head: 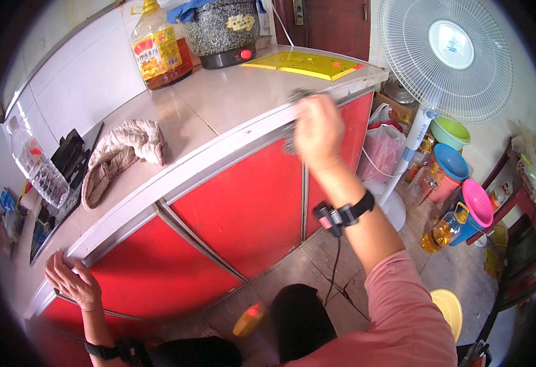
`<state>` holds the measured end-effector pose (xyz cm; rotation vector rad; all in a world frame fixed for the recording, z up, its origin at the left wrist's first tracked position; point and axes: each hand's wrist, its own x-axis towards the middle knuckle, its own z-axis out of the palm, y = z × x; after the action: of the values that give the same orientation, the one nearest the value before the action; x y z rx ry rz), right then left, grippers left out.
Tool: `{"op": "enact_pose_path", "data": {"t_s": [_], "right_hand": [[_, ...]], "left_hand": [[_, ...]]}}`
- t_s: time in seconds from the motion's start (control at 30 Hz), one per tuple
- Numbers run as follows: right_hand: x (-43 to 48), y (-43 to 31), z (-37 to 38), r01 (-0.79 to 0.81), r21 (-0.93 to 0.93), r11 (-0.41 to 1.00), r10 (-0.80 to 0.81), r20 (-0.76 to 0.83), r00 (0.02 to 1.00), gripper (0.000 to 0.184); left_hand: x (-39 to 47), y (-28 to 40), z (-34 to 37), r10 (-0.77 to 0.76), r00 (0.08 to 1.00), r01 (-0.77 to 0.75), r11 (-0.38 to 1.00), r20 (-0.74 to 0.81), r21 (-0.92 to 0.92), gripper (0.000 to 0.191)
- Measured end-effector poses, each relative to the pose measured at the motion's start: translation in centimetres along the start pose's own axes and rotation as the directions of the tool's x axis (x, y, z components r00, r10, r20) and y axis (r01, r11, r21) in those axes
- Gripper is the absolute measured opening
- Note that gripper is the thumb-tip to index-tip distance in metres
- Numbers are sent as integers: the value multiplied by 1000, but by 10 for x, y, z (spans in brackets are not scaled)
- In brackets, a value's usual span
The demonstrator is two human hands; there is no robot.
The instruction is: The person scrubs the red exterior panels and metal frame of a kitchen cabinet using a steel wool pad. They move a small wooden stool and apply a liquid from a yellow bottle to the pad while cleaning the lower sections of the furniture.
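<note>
My right hand [318, 130] is closed around a dark wiry scrubber [291, 137], blurred, at the metal edge trim [249, 130] of the counter above the red cabinet doors [245, 206]. Parts of the scrubber stick out above and beside the fist; the rest is hidden in it. My left hand [73, 282] rests with spread fingers on the counter's edge at the lower left and holds nothing. Between the hands, a crumpled grey-brown cloth [125, 147] lies on the tiled countertop [190, 119].
A large oil bottle [162, 55], a speckled pot [222, 32] and a yellow board [302, 64] stand or lie on the counter's back part. A water bottle [38, 165] leans over the stove at left. An orange-yellow bottle [248, 319] is on the floor; a standing fan [447, 55] is at right.
</note>
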<state>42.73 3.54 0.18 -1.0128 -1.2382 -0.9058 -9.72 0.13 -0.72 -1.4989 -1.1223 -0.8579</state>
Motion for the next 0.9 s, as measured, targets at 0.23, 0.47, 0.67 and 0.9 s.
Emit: {"op": "enact_pose_path", "data": {"t_s": [0.23, 0.47, 0.67, 0.9], "right_hand": [[29, 142, -35, -462, -165, 871, 457, -71, 887, 9], [-11, 58, -9, -186, 182, 966, 204, -85, 975, 11], [5, 135, -14, -402, 69, 913, 407, -220, 887, 10], [-20, 70, -9, -378, 196, 905, 396, -62, 916, 14]], "left_hand": [[-3, 9, 15, -9, 998, 9, 1000, -65, -7, 44], [1, 7, 4, -16, 1000, 15, 999, -21, -31, 41], [4, 10, 10, 18, 998, -19, 1000, -62, -17, 42], [1, 6, 5, -11, 999, 10, 1000, -33, -11, 39]]}}
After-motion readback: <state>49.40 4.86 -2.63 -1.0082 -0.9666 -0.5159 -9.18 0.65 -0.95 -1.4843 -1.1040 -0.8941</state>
